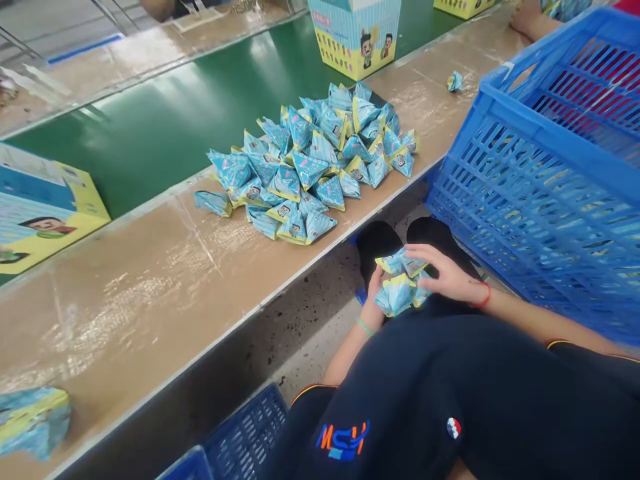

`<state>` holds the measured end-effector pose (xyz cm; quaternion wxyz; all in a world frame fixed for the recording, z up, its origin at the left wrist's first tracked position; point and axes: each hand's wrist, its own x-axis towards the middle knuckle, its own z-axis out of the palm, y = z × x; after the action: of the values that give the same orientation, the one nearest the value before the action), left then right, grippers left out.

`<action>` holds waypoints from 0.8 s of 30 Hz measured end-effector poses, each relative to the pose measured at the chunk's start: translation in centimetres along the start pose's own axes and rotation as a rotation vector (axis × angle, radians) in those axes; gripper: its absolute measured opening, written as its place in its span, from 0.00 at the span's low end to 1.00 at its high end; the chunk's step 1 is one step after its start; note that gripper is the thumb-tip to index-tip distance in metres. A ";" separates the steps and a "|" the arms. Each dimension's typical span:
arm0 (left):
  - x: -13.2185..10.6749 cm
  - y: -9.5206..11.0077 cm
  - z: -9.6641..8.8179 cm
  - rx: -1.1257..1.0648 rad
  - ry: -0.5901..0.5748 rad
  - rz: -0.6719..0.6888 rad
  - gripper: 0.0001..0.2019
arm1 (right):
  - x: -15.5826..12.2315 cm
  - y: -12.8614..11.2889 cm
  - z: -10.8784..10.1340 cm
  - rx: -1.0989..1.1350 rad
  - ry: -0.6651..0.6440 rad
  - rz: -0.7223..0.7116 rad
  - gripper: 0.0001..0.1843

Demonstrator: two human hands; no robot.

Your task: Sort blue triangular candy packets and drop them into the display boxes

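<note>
Down in my lap, my left hand point(374, 293) cups a small bunch of blue and yellow triangular packets point(397, 293) from below, its fingers mostly hidden behind them. My right hand point(445, 270) lies over the same bunch, fingers curled onto the top packets. A large heap of the same packets point(310, 163) lies on the brown table ledge point(150, 280) in front of me, beyond my knees.
A blue slatted crate point(550, 167) leans at my right. A green conveyor belt point(165, 127) carries a printed carton point(356, 33); a flat carton point(40, 207) lies at left. One stray packet point(455, 81) lies far right, another point(30, 420) near left. Another person's arm point(530, 20) shows at top right.
</note>
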<state>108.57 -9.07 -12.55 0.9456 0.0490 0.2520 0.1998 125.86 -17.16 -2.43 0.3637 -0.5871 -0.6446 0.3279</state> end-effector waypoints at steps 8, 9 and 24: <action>1.9 -0.5 1.2 0.081 -0.305 -0.077 0.38 | 2.8 3.0 -3.1 0.369 0.453 0.304 0.29; 2.2 -0.5 1.5 0.099 -0.317 -0.080 0.38 | 3.1 3.0 -4.1 0.342 0.437 0.293 0.29; 3.5 1.1 2.6 0.079 -0.295 -0.174 0.42 | 10.9 -4.7 -14.3 -0.479 0.944 -0.450 0.26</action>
<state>112.25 -6.59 -11.68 0.9834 0.0930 0.1215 0.0978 135.15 -6.79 9.88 0.5297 -0.5842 -0.5777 -0.2105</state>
